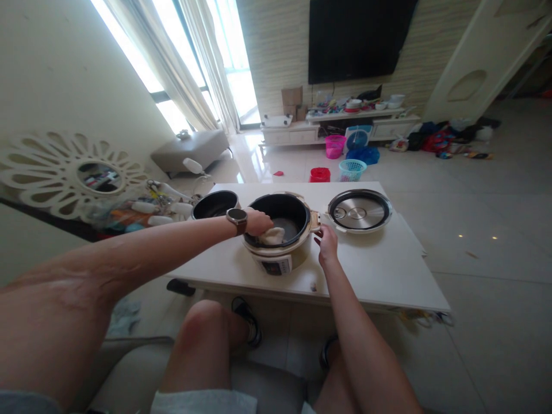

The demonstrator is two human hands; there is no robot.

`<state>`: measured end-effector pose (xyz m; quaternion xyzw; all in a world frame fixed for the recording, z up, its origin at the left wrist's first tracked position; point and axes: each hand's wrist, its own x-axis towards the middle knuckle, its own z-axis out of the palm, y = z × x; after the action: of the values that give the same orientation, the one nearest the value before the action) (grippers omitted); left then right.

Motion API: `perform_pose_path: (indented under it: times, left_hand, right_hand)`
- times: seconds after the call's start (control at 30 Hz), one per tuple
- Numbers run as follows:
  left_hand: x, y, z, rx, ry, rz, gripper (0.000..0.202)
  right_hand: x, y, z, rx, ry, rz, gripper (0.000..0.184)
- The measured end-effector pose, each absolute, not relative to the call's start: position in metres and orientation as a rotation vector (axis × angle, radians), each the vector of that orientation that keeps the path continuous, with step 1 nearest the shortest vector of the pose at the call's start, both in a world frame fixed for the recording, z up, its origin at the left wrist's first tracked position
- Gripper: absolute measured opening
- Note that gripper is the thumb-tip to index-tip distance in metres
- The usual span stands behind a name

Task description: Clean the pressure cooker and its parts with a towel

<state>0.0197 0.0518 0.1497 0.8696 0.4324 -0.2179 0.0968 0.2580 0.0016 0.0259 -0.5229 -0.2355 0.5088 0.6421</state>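
Observation:
An electric pressure cooker (271, 264) with a dark interior stands uncovered on the white table. My left hand (259, 222), with a watch on the wrist, reaches over its near left rim. It is closed on a pale cloth (273, 234), which lies against the inside wall. At the cooker's right side, my right hand (326, 242) has its fingers curled at the side handle (316, 221). A round lid (357, 210) rests to the right, metal inner face up. A dark inner pot (215, 205) sits to the left, partly behind my left forearm.
The white table (379, 270) stands before my knees. Beyond it on the floor are a red bin (319, 175), a light-blue basket (352, 169) and a pink basket (335, 146). A low cabinet (297, 137) runs beneath the television (357, 40). A grey bench (190, 150) stands near the window.

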Motion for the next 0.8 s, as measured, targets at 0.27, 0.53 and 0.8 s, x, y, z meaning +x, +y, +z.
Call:
perform_pose_path:
  times: [0.27,0.53,0.8]
  left_hand:
    - [0.036,0.038,0.162,2.329,1.396,-0.86,0.027]
    - [0.051,0.034,0.168,1.638,1.18,-0.075,0.05]
    - [0.036,0.06,0.191,0.991,1.686,0.79,0.021]
  right_hand:
    - [0.258,0.002,0.027,-1.184,-0.499,1.165,0.029]
    - [0.258,0.003,0.027,-1.198,-0.498,1.169,0.025]
    - [0.258,0.003,0.024,-1.203,-0.497,1.157,0.028]
